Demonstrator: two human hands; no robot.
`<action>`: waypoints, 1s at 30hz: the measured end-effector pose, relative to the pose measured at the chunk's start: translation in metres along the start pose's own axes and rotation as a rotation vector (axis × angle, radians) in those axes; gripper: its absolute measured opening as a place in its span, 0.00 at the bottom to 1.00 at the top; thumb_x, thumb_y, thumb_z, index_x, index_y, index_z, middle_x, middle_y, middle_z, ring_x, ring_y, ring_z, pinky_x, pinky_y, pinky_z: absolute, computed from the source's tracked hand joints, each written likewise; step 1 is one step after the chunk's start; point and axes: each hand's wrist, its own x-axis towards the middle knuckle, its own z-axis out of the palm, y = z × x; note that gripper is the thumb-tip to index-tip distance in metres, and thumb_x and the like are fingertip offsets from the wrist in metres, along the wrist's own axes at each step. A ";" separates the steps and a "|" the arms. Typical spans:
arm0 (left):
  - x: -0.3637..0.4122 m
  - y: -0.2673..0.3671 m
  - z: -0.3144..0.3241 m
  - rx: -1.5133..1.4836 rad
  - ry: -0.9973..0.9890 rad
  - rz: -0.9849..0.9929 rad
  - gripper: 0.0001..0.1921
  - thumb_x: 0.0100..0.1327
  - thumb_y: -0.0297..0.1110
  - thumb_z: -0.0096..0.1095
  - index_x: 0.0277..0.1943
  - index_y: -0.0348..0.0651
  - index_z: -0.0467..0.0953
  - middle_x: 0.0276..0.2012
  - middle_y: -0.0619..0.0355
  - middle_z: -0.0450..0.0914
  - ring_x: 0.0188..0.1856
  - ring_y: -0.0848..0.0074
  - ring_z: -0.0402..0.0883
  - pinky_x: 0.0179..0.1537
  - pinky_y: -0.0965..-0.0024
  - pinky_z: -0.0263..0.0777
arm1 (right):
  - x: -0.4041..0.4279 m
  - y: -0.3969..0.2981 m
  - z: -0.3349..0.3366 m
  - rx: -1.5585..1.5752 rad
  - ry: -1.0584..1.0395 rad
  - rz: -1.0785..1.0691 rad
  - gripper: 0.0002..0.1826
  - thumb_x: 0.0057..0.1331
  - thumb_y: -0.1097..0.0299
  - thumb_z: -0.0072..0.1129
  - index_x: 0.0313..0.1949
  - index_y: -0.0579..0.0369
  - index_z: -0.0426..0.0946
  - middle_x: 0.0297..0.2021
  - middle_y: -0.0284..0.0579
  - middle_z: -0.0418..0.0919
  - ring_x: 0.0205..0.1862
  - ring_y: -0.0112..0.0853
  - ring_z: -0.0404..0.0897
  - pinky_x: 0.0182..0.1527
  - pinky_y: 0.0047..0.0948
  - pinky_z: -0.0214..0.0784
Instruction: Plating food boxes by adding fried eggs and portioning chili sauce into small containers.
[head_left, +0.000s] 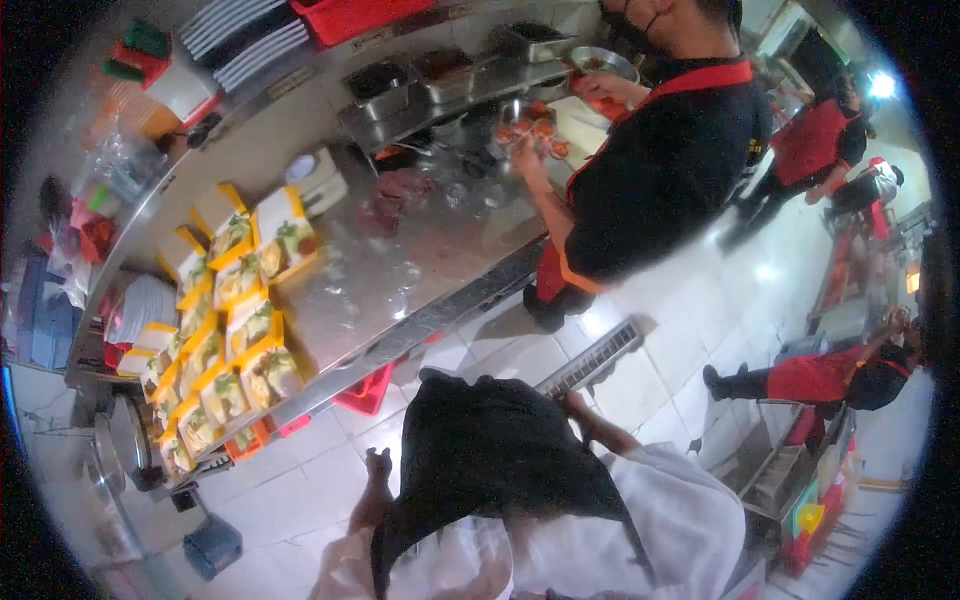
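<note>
My left hand (379, 466) hangs low beside my black apron (495, 442), over the tiled floor, its fingers apart with nothing seen in them. At my other side my right hand (576, 409) is partly hidden by the apron; whether it holds anything cannot be told. Neither hand touches the stainless steel table (450, 262) before me. On the table's left part stand several open yellow-edged food boxes (255, 330) filled with food and greens. Further along, clear plastic containers or lids (405, 277) lie on the metal, with some reddish food or bags (394, 195) behind them.
A co-worker (660, 165) in black and red handles red food at the table's far end. Steel pans (379, 90) line the back. More people (825, 375) stand at right. A floor drain grate (592, 360) and a red crate (365, 391) lie low by the table.
</note>
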 end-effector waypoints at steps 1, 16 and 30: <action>-0.004 0.026 -0.010 -0.053 -0.032 -0.040 0.35 0.59 0.52 0.71 0.56 0.28 0.69 0.40 0.34 0.83 0.46 0.45 0.83 0.49 0.52 0.76 | 0.015 0.043 0.014 -0.409 0.135 -0.250 0.12 0.63 0.63 0.57 0.42 0.52 0.83 0.44 0.49 0.84 0.47 0.48 0.82 0.47 0.43 0.75; -0.009 0.060 -0.010 -0.237 -0.147 -0.097 0.34 0.58 0.39 0.71 0.61 0.30 0.64 0.39 0.39 0.79 0.41 0.51 0.79 0.46 0.53 0.74 | 0.085 -0.095 -0.096 0.378 0.180 -0.083 0.13 0.64 0.57 0.63 0.42 0.51 0.81 0.35 0.48 0.86 0.37 0.39 0.86 0.41 0.39 0.78; 0.051 0.082 -0.021 -0.363 -0.119 -0.011 0.26 0.60 0.37 0.67 0.59 0.39 0.69 0.40 0.36 0.81 0.41 0.49 0.81 0.42 0.50 0.75 | -0.010 0.046 -0.010 0.142 -0.044 0.300 0.14 0.69 0.56 0.58 0.40 0.55 0.82 0.27 0.43 0.83 0.26 0.31 0.84 0.28 0.36 0.78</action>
